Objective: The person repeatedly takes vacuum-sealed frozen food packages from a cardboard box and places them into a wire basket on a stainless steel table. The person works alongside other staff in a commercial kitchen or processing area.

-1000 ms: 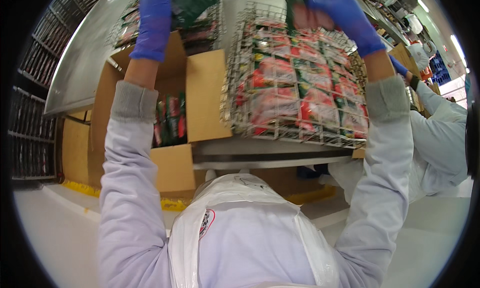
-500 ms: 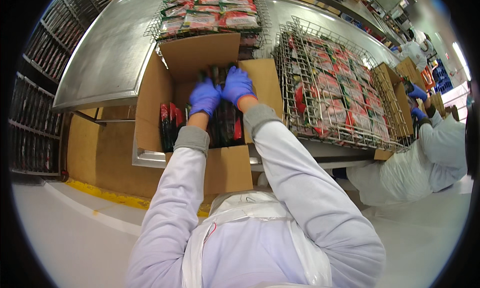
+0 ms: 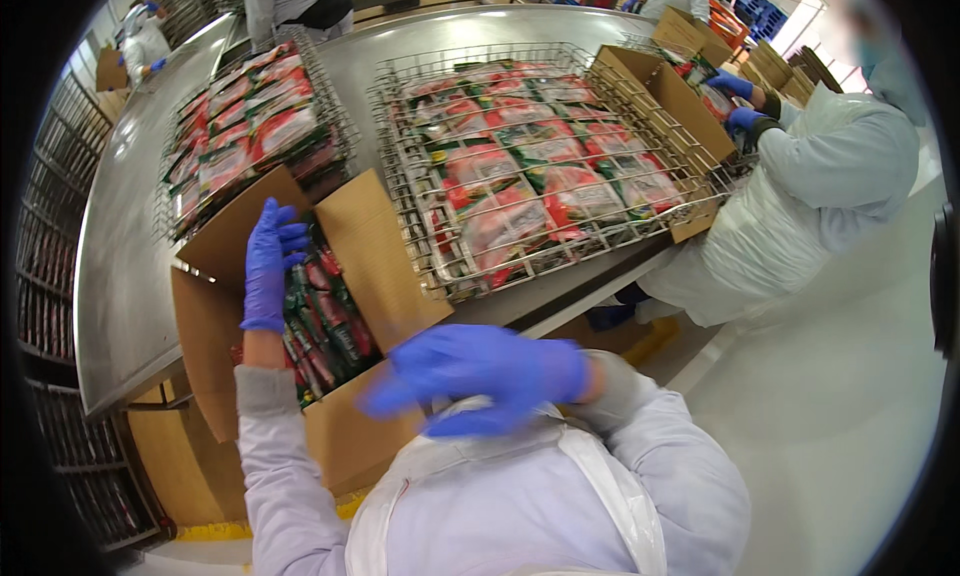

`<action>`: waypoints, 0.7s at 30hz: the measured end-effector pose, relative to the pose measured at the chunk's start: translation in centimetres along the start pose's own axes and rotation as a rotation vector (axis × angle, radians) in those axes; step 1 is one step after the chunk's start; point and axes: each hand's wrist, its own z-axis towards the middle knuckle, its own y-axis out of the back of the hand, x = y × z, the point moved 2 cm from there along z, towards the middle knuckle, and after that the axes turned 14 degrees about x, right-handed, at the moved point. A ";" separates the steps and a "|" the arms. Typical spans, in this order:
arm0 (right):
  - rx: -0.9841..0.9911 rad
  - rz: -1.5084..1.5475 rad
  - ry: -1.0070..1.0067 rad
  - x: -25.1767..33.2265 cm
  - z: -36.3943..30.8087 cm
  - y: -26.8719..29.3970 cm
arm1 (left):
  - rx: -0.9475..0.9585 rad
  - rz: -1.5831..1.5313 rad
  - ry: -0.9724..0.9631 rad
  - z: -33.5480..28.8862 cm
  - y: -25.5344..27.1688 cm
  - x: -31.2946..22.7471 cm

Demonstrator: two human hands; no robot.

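Observation:
A cardboard box (image 3: 372,231) stands with its flaps spread, filled with several green-and-red plastic packets (image 3: 325,321) standing on edge in rows. Over the left side of the box is my left hand (image 3: 266,268) in a blue glove, fingers apart and nothing in them. My right hand (image 3: 490,374), gloved in blue too, hovers above the near flap, close to my chest. Its fingertips are smeared by motion, but the fingers stretch out leftward with the thumb apart, and no object shows in it.
A wire basket (image 3: 465,286) of flat packets lies right of the box; another packet stack (image 3: 245,126) in wire is behind it. Beneath is a steel table (image 3: 120,266). At right, a co-worker (image 3: 820,166) handles packets at another box (image 3: 665,101). Loaded racks (image 3: 50,246) line the left.
Both hands were down among the packets; the right has come out toward my chest and the left has risen and opened. My view has swung right, so the box appears further left and tilted.

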 end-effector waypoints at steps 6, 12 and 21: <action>-0.485 -1.305 -0.570 3.9 -15.5 14.5 | 0.398 -0.207 0.237 -3.0 -18.6 -8.6; -0.677 -1.302 -0.266 0.9 -17.9 17.9 | 0.218 -0.162 0.060 -6.8 -21.6 -12.8; -0.265 -1.303 0.280 0.0 1.6 26.1 | -0.087 -0.365 -0.469 -13.7 -12.9 -16.8</action>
